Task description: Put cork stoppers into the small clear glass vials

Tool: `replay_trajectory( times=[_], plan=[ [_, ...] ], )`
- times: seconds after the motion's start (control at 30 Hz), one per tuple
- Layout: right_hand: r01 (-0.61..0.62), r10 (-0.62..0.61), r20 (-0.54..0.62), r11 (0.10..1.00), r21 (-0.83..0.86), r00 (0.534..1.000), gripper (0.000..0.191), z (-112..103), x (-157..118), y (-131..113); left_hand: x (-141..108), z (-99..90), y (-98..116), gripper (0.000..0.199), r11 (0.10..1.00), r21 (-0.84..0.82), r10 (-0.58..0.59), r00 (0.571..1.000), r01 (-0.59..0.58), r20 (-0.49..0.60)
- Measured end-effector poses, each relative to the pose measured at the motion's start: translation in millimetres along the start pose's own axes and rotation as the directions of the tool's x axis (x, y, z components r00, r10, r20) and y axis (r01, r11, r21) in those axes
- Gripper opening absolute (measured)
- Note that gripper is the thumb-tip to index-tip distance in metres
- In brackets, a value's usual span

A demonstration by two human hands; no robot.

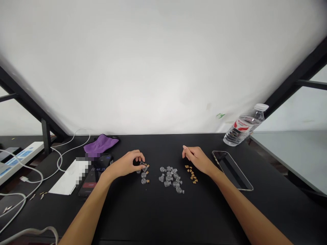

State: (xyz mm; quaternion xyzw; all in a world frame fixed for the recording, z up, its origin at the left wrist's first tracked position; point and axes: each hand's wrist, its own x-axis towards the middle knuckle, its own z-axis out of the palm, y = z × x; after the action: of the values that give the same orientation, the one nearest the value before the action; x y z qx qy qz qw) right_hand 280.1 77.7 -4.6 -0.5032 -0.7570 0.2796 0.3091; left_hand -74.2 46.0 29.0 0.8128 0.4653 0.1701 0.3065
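From my seat at the far end of the head camera, I see the left hand (125, 164) closed in a pinch, its fingertips (140, 158) gathered on a small glass bottle (143, 167) with what looks like a cork at its neck, partly hidden by the fingers. Just beside that hand, a short column of corked bottles (144, 177) lies on the matte black table (163, 217), each a round, clear bulb with a narrow neck and a tan plug.

The right hand (196, 159) is grasping nothing: it is relaxed, with its fingers loosely curled just above the table. Right below it lies a scatter of cork stoppers (191, 173) — small, tapered, rough-looking tan pieces. Between the hands sits a loose cluster of open glass bottles (170, 178), smooth and glinting, several tipped on their sides.

Beyond the right hand, a phone (231, 170) with a glossy black face lies at an angle, and a ribbed plastic water bottle (242, 127) with a red-and-white label lies farther back. On the left are a soft purple cloth (100, 144), a dark phone (94, 177) showing a timer, a white paper sheet (68, 177) and thin white cables (61, 160) — all on the table.
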Motion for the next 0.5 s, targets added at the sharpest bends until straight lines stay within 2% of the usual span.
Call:
replay_trajectory(
  times=[0.5],
  plan=[
    [0.001, -0.001, -0.025, 1.000, 0.000, 1.000, 0.061, -1.6, 0.0, 1.1, -0.5, 2.4, 2.4, 0.015, 0.999, 0.032, 0.004, 1.000, -0.005, 0.022]
  ],
)
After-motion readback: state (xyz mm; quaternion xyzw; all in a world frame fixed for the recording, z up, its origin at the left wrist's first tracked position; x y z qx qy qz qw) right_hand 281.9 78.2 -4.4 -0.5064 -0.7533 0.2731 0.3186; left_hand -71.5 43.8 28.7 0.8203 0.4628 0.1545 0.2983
